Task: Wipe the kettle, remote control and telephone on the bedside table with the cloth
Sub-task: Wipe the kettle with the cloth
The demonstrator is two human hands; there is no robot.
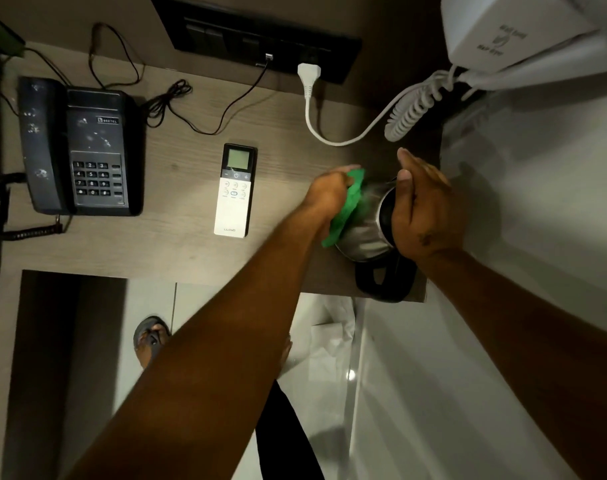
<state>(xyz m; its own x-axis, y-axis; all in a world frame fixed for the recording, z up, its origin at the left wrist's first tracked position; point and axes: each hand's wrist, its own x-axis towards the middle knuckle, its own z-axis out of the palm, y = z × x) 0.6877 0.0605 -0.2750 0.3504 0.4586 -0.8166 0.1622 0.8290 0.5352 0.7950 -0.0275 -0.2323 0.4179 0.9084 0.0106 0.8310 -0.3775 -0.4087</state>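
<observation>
A steel kettle (366, 233) with a black handle stands at the right end of the wooden bedside table (177, 247). My right hand (425, 209) lies over its top, holding it. My left hand (329, 194) presses a green cloth (347, 209) against the kettle's left side. A white remote control (235, 192) lies flat in the middle of the table. A black telephone (82, 148) with white smudges sits at the left end.
A white plug and cord (309, 98) run from the black socket panel (257, 36) on the wall. A white wall-mounted unit (513, 32) with a coiled cord hangs at the upper right. Thin black wires lie behind the remote. My foot (151, 337) stands on the tiled floor below.
</observation>
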